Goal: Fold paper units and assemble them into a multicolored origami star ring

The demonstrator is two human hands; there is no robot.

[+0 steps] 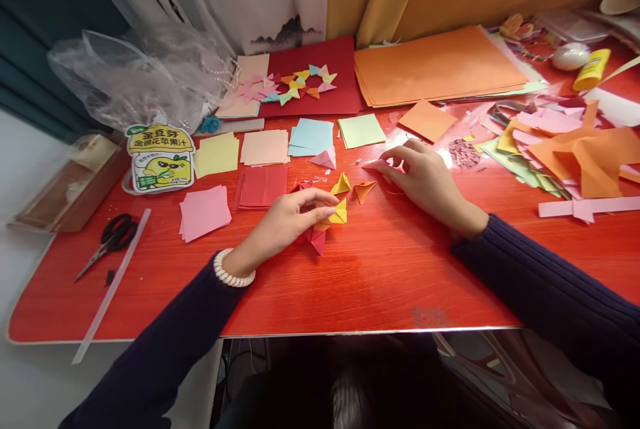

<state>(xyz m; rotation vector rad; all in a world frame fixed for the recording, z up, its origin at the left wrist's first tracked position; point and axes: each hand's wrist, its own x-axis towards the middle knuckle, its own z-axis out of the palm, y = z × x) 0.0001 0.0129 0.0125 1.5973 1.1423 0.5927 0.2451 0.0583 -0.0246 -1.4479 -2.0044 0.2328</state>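
Observation:
My left hand (280, 226) is closed on a joined origami piece (341, 213) of yellow and red folded paper. One red point (317, 241) of it sticks out below my fingers; the rest is partly hidden. My right hand (425, 182) has its thumb and fingers together at a pink folded paper piece (371, 164), close to the tabletop. Between the hands lie a loose yellow folded piece (342, 183) and an orange folded piece (365, 190). Another pink folded piece (326, 158) rests by the blue paper squares (311, 136).
Stacks of yellow (217, 154), pink (205, 212) and red paper squares (263, 187) lie left. Black scissors (113, 239) sit beside a pale strip (115, 282). Finished paper rings (303, 84) rest on red card at the back. Paper scraps (585, 149) are piled right.

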